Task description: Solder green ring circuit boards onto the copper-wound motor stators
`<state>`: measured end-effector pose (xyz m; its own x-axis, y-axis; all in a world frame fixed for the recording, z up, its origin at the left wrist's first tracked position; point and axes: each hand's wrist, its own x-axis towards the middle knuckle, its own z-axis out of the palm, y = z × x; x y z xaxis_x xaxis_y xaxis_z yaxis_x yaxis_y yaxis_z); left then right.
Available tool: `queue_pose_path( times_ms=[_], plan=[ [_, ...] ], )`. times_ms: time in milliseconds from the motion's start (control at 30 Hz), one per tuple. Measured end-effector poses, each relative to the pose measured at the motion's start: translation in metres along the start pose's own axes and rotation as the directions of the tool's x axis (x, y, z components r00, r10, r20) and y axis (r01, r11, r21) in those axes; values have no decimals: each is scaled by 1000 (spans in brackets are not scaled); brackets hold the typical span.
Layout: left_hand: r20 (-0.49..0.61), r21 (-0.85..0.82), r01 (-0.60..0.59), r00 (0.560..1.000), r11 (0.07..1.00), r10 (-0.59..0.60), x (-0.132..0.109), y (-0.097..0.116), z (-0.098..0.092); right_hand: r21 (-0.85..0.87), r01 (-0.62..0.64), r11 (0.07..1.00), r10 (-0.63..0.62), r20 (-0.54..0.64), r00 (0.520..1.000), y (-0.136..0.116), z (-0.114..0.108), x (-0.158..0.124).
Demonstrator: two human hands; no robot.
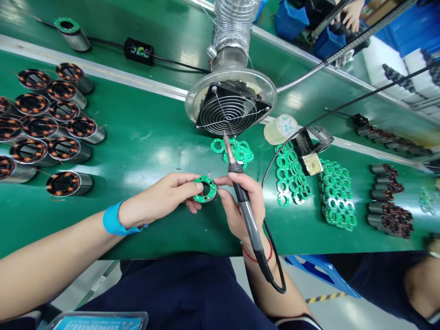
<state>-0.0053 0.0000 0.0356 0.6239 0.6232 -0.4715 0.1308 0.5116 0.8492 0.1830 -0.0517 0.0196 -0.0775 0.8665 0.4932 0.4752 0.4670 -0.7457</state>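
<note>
My left hand [175, 191] pinches a green ring-shaped circuit board [210, 196], thumb on its face and other fingers curled beneath. Whether a metal body sits under the ring is hard to make out. A soldering iron [250, 220] rests in my right hand [245, 201], tip pointing up and away from me, apart from the board. The right thumb and index finger come close to the board's right edge, where a thin wire end shows. Beyond the hands lies a small heap of green ring boards [240, 151], partly behind the iron.
A fan-fronted fume extractor [230, 112] hangs ahead. Copper-wound motor stators [68, 183] stand at left. At right are stacked ring boards [337, 197], a roll [280, 128], a black stand with a sponge [312, 164] and more stators [388, 201]. The iron's cord [283, 275] loops by my wrist.
</note>
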Motion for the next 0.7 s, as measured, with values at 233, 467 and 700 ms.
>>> queue_pose_path(
  times_ms=[233, 467, 700],
  plan=[
    [-131, 851, -261, 735, 456, 665, -4, -15, 1, -42, -107, 993, 107, -6, 994, -3, 6, 1],
    [-34, 924, -305, 534, 230, 845, -8, -17, 4, 666, -579, 470, 623, 214, 752, -8, 22, -2],
    [-280, 257, -122, 940, 959, 195, -5, -6, 9, 379, -365, 850, 406, -31, 913, 4, 14, -12]
  ],
)
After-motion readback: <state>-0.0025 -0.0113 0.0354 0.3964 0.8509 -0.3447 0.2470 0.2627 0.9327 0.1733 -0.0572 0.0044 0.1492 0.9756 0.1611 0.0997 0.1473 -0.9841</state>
